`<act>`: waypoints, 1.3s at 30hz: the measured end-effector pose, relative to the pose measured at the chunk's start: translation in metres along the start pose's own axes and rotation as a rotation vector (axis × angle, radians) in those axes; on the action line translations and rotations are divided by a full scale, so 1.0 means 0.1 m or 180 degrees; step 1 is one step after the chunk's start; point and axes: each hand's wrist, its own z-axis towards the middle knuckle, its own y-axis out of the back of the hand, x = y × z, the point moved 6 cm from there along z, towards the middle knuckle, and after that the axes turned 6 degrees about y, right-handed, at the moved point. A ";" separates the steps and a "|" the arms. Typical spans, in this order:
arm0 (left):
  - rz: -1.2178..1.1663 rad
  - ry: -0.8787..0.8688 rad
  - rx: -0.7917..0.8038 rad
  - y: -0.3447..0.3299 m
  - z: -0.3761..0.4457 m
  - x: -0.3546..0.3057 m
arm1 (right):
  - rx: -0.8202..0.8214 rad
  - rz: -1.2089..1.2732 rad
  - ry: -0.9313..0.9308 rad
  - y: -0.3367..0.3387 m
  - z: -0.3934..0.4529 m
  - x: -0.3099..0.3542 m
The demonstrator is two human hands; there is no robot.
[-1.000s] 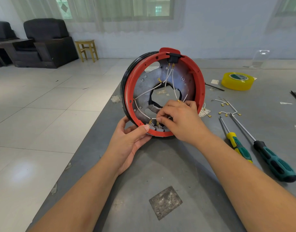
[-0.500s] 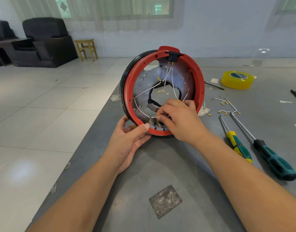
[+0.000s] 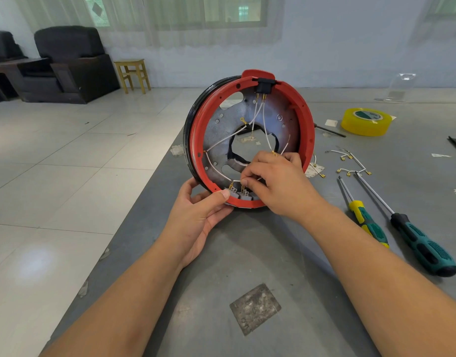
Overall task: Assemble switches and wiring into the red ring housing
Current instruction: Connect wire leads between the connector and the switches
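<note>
The red ring housing (image 3: 305, 119) stands on edge on the grey table, its open side facing me, with a grey metal plate inside. A black switch (image 3: 265, 86) sits at the top with white wires (image 3: 257, 112) running down from it. Two grey switches (image 3: 238, 194) with brass terminals sit at the ring's bottom. My left hand (image 3: 198, 215) grips the lower left rim, thumb beside the switches. My right hand (image 3: 276, 181) reaches inside the ring and pinches a white wire end just above the grey switches.
Loose white wires with brass terminals (image 3: 350, 163) lie right of the ring. Two green-handled screwdrivers (image 3: 366, 220) (image 3: 417, 243) lie further right. A yellow tape roll (image 3: 364, 121) rests at the back right. The table's left edge (image 3: 144, 202) drops to a tiled floor.
My right hand's fingers have shifted slightly at the bottom switches, still pinching the wire. The ring and my left hand hold the same position.
</note>
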 end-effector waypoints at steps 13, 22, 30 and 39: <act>-0.0051 -0.0033 -0.0024 0.00 -0.02 0.00 | 0.0074 0.0026 -0.0058 -0.01 0.01 0.02; -0.0141 0.0038 0.0007 0.00 -0.02 0.00 | 0.0137 -0.0034 -0.0023 -0.01 0.03 0.04; -0.0366 0.0114 0.0162 -0.07 -0.06 0.01 | 0.0107 -0.0013 -0.0052 -0.02 0.02 0.03; -0.0437 0.0185 0.0183 -0.05 -0.04 0.01 | 0.0114 -0.0117 -0.0047 -0.03 0.03 0.07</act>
